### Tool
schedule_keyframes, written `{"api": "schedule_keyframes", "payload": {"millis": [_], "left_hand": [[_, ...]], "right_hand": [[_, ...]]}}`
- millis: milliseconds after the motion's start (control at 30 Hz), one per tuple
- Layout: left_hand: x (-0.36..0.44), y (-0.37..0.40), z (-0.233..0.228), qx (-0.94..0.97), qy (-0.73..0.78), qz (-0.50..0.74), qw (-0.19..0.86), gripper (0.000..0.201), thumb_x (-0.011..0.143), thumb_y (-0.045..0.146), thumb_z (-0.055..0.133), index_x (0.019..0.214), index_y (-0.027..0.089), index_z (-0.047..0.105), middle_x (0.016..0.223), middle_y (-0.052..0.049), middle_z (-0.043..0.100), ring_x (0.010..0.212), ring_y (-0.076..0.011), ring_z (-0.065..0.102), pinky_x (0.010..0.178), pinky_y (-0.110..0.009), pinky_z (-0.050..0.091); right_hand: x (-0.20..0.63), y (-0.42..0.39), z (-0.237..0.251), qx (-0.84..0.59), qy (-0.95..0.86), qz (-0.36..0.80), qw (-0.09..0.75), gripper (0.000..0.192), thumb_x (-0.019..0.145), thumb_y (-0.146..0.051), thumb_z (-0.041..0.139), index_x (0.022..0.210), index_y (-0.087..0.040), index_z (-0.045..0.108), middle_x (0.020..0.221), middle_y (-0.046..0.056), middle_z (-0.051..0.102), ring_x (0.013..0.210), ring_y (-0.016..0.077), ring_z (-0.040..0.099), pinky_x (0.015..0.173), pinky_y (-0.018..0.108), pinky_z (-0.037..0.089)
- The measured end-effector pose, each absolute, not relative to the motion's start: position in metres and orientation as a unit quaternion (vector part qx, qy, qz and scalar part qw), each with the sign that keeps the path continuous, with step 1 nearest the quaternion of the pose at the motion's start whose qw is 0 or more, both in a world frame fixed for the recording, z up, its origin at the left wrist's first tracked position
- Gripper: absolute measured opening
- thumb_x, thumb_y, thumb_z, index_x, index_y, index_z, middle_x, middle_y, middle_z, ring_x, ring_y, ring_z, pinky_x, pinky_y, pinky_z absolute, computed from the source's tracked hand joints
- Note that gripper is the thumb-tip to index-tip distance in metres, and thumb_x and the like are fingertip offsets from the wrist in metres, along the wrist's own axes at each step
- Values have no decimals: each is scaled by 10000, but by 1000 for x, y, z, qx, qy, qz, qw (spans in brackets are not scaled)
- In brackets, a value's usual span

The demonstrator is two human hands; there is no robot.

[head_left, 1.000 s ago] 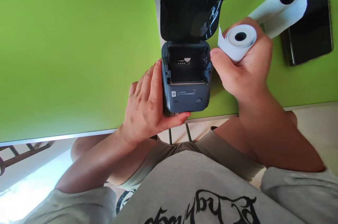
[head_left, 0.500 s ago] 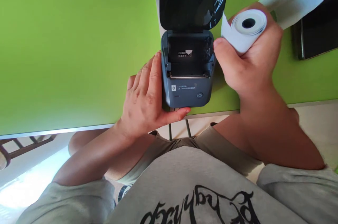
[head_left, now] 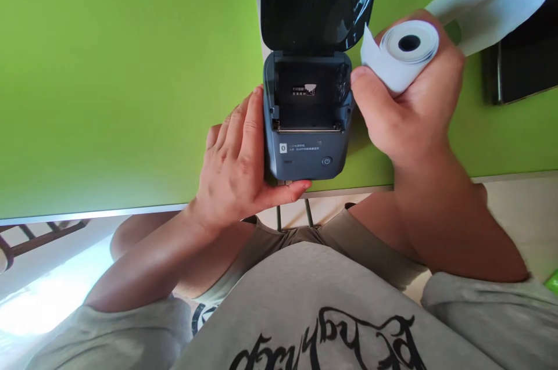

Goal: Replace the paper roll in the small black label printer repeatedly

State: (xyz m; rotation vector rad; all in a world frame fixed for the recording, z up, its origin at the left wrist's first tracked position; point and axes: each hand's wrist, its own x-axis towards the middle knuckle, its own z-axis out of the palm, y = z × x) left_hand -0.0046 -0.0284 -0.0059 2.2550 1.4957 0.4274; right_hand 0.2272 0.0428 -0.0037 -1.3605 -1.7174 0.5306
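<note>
Printer (head_left: pixel 305 155) label unreadable, lid up; L hand (head_left: pixel 235 166) grips it, R hand (head_left: pixel 410 108) grips paper roll (head_left: pixel 403 53).

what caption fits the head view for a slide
Left hand steadies an open mini printer while right hand holds a paper roll beside it.

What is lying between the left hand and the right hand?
In the head view, the small grey printer, lid open, sits between them. The left hand grips its side; the right hand holds a paper roll beside it.
</note>
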Motion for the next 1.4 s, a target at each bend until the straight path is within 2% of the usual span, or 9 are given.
{"api": "schedule_keyframes", "payload": {"millis": [233,367,500,633,733,1067,1200,1400], "left_hand": [[-5,-29,-5,807,534,161,193,1248,757,998,381,1657,180,98,1600,-211,455,1439,-405,511,1081,-541,478],[-4,-29,-6,812,530,166,179,1253,752,994,410,1644,167,108,1575,-228,473,1410,-418,530,1054,-546,481],[-3,-29,-5,815,532,179,148,1155,816,933,428,1641,177,142,1530,-213,525,1371,-377,573,998,-508,511],[-2,-28,-5,829,510,198,117,1186,811,921,471,1609,79,227,1487,-266,556,1346,-388,596,977,-487,522],[-2,-27,-6,836,497,204,106,1185,824,907,471,1602,47,227,1484,-276,559,1365,-384,587,999,-480,524],[1,-26,-4,828,510,207,113,1160,831,896,456,1604,57,244,1466,-257,568,1355,-381,590,986,-496,527],[0,-25,-4,820,518,206,126,1144,823,894,474,1622,113,230,1483,-222,559,1349,-376,585,1005,-511,514],[0,-25,-4,823,524,191,112,1169,808,946,400,1601,102,246,1451,-230,577,1275,-374,622,936,-497,536]], "right_hand": [[229,44,-4,-538,-686,228,434,183,763,-257,635,780,-189,465,745,-17,494,715,82,425,709,266,346],[229,44,-3,-544,-690,232,417,197,783,-302,635,795,-200,467,752,-14,509,725,95,446,725,272,374],[229,43,-5,-536,-690,231,428,167,792,-281,620,779,-204,473,759,-4,510,722,108,450,728,292,388],[231,40,-8,-528,-699,228,426,195,839,-308,636,754,-204,494,756,-3,519,722,115,477,713,295,399],[233,38,-8,-527,-702,227,422,192,841,-324,655,769,-210,518,763,-2,541,727,119,497,712,298,415],[233,36,-3,-530,-707,239,403,215,844,-336,655,755,-210,506,753,-4,546,712,113,487,697,291,436],[231,37,-1,-533,-703,241,404,241,836,-301,662,728,-201,471,714,-17,507,687,96,442,663,274,395],[228,35,1,-541,-686,264,409,266,835,-289,675,733,-193,449,690,-30,482,661,81,413,646,272,360]]}}
